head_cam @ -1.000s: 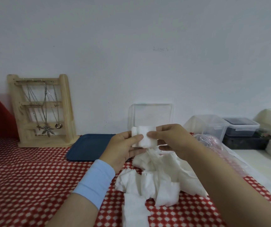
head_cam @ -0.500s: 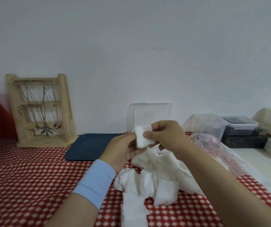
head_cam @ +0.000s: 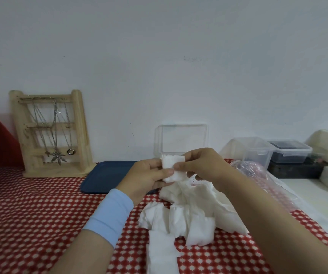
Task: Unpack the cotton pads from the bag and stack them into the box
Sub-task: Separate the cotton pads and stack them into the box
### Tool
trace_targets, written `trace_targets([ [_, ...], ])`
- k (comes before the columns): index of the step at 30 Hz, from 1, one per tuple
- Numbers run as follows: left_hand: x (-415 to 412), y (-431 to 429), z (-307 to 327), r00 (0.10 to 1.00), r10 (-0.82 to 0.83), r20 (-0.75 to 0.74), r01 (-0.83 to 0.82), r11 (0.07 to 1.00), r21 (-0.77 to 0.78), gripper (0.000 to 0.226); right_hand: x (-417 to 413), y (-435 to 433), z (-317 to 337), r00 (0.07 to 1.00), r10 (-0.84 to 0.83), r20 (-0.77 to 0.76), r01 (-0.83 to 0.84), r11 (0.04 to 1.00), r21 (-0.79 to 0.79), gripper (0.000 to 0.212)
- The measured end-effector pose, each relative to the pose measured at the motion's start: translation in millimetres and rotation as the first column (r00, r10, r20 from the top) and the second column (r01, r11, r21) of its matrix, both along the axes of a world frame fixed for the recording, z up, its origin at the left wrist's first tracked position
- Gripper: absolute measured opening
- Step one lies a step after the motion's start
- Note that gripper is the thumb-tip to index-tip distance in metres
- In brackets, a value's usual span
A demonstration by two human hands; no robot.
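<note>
Above the checked cloth (head_cam: pixel 30 214): my left hand (head_cam: pixel 147 177) and right hand (head_cam: pixel 200 167) both pinch a small pad stack (head_cam: pixel 169 162) between them. I'd square its edges, then lower it flat into the clear box (head_cam: pixel 181 139) just behind. Loose pads (head_cam: pixel 189 214) heaped beneath; bag (head_cam: pixel 246 169) to the right.

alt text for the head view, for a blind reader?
The left hand and right hand together pinch a stack of cotton pads above a loose pile of pads on a red checked tablecloth, with a clear box behind. A plastic bag lies right; a blue tray and wooden jewellery stand sit left.
</note>
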State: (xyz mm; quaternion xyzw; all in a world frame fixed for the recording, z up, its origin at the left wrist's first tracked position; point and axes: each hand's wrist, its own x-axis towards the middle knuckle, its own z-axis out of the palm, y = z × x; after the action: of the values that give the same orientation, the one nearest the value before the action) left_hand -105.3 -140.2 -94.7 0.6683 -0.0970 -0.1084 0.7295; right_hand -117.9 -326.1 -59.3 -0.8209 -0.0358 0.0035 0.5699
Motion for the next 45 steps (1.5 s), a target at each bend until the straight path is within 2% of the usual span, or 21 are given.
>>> trace_targets([
  [3, -3, 5, 2, 0.998, 0.069, 0.012, -0.069, 0.998, 0.012, 0.020, 2, 5, -3, 0.997, -0.038, 0.070, 0.041, 0.998, -0.043, 0.013],
  [5, -5, 12, 1, 0.986, 0.163, 0.016, -0.164, 0.986, 0.013, 0.020, 3, 9, -6, 0.984, -0.037, 0.173, 0.069, 0.981, -0.184, 0.010],
  [7, -9, 22, -3, 0.968, 0.249, 0.014, -0.249, 0.968, 0.011, 0.020, -2, 16, -6, 0.960, 0.090, 0.266, 0.018, 0.926, -0.378, 0.005],
  [8, -13, 27, -6, 0.958, 0.286, 0.007, -0.286, 0.958, 0.007, 0.020, -6, 20, -5, 0.946, 0.184, 0.266, -0.040, 0.883, -0.468, 0.006],
  [11, -24, 39, -15, 0.927, 0.374, 0.003, -0.374, 0.927, 0.022, 0.016, -18, 34, -9, 0.906, 0.397, 0.146, -0.214, 0.727, -0.652, 0.015],
  [14, -36, 45, -24, 0.913, 0.409, 0.013, -0.409, 0.911, 0.051, 0.013, -23, 45, -18, 0.876, 0.481, 0.028, -0.297, 0.584, -0.756, 0.029],
  [17, -42, 46, -32, 0.900, 0.435, 0.008, -0.435, 0.900, 0.016, 0.016, -24, 50, -23, 0.868, 0.496, -0.031, -0.322, 0.515, -0.795, 0.043],
  [20, -45, 45, -37, 0.895, 0.442, 0.052, -0.444, 0.895, 0.043, 0.017, -22, 50, -24, 0.867, 0.497, -0.025, -0.295, 0.474, -0.830, 0.041],
  [25, -43, 50, -40, 0.855, 0.507, 0.108, -0.517, 0.852, 0.089, 0.017, -18, 44, -26, 0.872, 0.488, 0.032, -0.310, 0.602, -0.736, 0.009],
  [28, -43, 54, -40, 0.827, 0.550, 0.116, -0.560, 0.824, 0.084, 0.021, -16, 42, -25, 0.867, 0.492, 0.082, -0.331, 0.690, -0.643, 0.005],
  [33, -44, 57, -39, 0.829, 0.542, 0.136, -0.555, 0.827, 0.090, 0.020, -16, 40, -16, 0.900, 0.419, 0.121, -0.362, 0.873, -0.326, 0.005],
  [37, -47, 53, -35, 0.855, 0.506, 0.114, -0.517, 0.851, 0.090, 0.018, -15, 39, -16, 0.913, 0.379, 0.150, -0.336, 0.909, -0.247, 0.006],
  [40, -52, 49, -29, 0.923, 0.386, 0.006, -0.386, 0.923, 0.007, 0.018, -15, 40, -16, 0.914, 0.371, 0.163, -0.328, 0.913, -0.244, 0.006],
  [42, -53, 47, -27, 0.949, 0.316, 0.008, -0.316, 0.949, -0.003, 0.019, -16, 43, -17, 0.921, 0.340, 0.193, -0.297, 0.930, -0.218, 0.004],
  [45, -54, 45, -27, 0.947, 0.320, 0.031, -0.320, 0.947, -0.025, 0.017, -18, 48, -15, 0.963, 0.227, 0.147, -0.215, 0.972, -0.096, 0.022],
])
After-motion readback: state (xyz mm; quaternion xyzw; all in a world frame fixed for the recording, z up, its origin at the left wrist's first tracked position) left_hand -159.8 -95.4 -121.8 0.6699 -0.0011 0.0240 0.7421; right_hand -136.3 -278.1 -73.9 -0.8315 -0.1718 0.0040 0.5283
